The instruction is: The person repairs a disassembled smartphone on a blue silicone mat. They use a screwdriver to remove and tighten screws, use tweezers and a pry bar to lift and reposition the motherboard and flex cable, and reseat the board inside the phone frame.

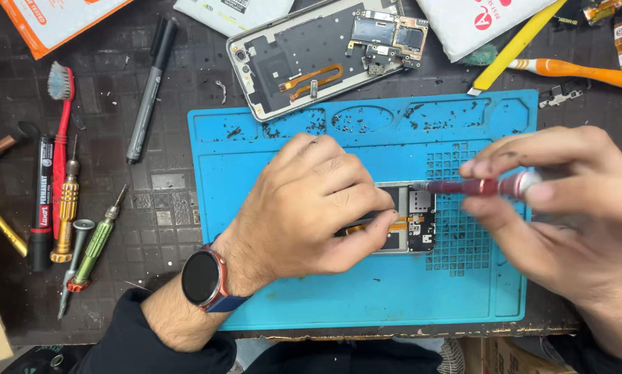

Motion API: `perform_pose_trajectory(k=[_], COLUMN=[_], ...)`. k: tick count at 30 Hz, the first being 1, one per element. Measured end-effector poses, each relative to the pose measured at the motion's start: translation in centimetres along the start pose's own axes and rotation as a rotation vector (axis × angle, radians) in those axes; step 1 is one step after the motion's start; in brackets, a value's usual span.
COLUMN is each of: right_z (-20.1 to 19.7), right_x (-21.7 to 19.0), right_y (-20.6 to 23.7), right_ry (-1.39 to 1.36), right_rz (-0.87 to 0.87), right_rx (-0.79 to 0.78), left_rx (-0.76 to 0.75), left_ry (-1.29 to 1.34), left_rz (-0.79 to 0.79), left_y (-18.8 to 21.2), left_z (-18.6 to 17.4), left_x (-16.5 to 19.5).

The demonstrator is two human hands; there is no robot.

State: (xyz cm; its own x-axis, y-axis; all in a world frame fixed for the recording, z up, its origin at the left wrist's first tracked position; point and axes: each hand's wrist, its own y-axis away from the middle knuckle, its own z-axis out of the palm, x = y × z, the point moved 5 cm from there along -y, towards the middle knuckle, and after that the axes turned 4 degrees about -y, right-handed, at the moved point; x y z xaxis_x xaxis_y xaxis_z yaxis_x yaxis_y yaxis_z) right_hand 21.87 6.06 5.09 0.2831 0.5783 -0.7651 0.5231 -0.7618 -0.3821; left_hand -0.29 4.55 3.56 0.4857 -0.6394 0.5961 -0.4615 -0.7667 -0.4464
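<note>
Your dark, gridded surface (pixel 165 208) carries a blue repair mat (pixel 366 291), and everything below is placed from that mat. An opened phone (pixel 418 221) lies at the mat's centre with its long axis running left to right. Its circuit board end is exposed toward your right, and the rest is hidden under your left hand (pixel 311 208). That hand, with a dark watch (pixel 201 278) on the wrist, presses down on the phone with its grip closed over the body, thumb along the near edge.

Your right hand (pixel 567 208) sits over the mat's right edge, fingers pinched shut around a red precision screwdriver (pixel 474 187). The driver lies nearly level, pointing left, and its tip meets the phone's far edge just beside your left fingertips. The phone therefore lies to the left of your right grip, and the left hand is already on it.

Beyond the mat's far edge lies a second opened phone chassis (pixel 325 55) with an orange flex strip. Left of the mat you have a green screwdriver (pixel 96 242), a gold screwdriver (pixel 65 215), a red toothbrush (pixel 61 138) and a grey marker (pixel 152 90).
</note>
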Motion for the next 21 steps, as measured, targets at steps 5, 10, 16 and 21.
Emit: perform_pose_trajectory(k=[5,10,16,21], right_z=[0.28,0.22,0.22,0.47], right_x=[0.42,0.17,-0.10,-0.15], right_y=[0.44,0.24,0.09,-0.30], right_ry=[-0.065,0.010,-0.048,0.042], right_rz=[0.010,-0.090,0.043,-0.116], right_rx=[-0.017,-0.008,-0.006,-0.007], left_rx=[0.006,0.009,0.023,0.009], left_ry=[-0.009,-0.012,-0.018,-0.026], left_rz=[0.001,-0.011,-0.010,-0.032], left_y=[0.01,0.03,0.02,0.03], left_z=[0.10,0.12,0.10,0.16], left_x=[-0.07,-0.11,-0.20,-0.31])
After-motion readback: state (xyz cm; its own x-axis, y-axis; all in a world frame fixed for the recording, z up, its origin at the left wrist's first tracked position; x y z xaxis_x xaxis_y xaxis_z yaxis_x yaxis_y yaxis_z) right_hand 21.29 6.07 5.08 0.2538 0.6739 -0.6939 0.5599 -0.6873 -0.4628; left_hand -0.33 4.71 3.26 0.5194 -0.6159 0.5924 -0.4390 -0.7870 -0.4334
